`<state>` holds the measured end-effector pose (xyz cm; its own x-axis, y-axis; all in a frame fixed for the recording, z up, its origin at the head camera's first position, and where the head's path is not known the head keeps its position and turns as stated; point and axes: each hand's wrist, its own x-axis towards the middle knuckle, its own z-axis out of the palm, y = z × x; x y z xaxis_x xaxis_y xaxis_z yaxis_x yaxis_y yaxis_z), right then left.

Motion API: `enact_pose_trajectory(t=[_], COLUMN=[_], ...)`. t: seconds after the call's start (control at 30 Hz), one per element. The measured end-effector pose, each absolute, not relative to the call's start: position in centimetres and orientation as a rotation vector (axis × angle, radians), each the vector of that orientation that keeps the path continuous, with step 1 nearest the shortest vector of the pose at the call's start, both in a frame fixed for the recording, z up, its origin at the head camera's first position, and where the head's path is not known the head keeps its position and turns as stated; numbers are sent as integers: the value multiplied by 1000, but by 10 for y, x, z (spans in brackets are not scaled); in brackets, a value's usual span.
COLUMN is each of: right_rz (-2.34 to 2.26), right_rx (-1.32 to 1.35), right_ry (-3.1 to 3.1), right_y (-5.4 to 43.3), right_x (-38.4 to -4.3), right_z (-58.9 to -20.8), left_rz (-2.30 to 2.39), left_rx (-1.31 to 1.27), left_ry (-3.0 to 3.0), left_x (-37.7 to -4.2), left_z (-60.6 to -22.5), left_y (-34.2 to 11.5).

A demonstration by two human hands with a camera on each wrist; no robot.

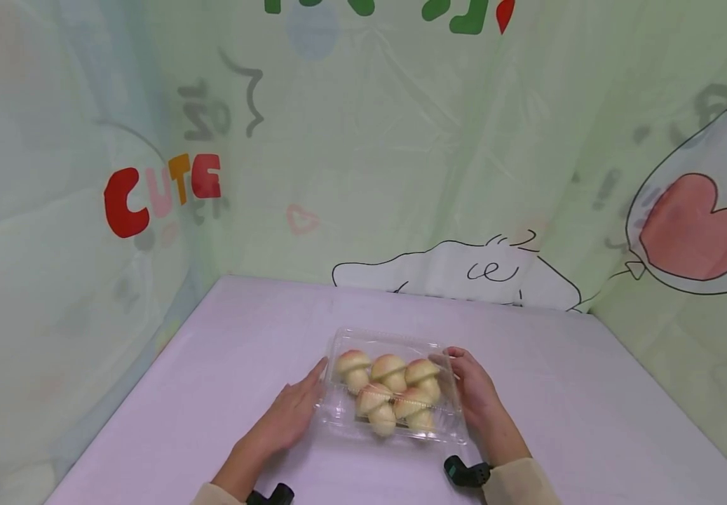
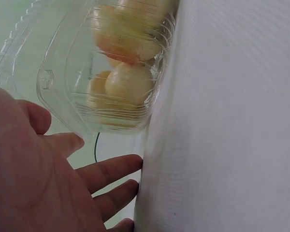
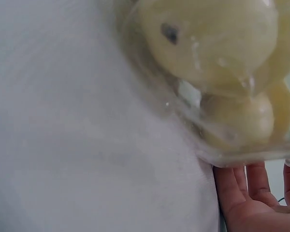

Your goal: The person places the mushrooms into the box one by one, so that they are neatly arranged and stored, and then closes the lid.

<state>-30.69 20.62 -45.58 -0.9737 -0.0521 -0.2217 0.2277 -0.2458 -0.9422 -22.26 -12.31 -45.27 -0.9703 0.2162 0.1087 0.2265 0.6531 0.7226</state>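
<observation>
A clear plastic clamshell box (image 1: 395, 340) lies on the table in the head view, with its lid down. Inside are several mushroom-shaped buns (image 1: 389, 370), cream with pinkish caps. My left hand (image 1: 292, 412) is at the box's left side, fingers extended; in the left wrist view its fingertips reach toward the table beside the box (image 2: 53, 92). On the other side, my right hand (image 1: 478, 393) has its fingers against the box's right edge. The right wrist view shows the fingers (image 3: 257, 181) fairly straight at the box wall, partly hidden behind it.
A pale lilac cloth covers the table (image 1: 262, 315). Printed curtains (image 1: 401, 154) enclose the back and both sides. Black wrist devices (image 1: 466, 471) sit near both cuffs.
</observation>
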Motion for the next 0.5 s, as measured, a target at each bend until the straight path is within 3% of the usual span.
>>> enact_pose_trajectory(t=[0.5], right_rz=[-2200], right_rx=[195], right_ry=[2115], right_y=[209], right_x=[-301], right_z=[-451], left_rz=[-1275], left_rx=[-338], left_ry=[-2801], left_x=[-225], left_z=[-455], left_y=[-123])
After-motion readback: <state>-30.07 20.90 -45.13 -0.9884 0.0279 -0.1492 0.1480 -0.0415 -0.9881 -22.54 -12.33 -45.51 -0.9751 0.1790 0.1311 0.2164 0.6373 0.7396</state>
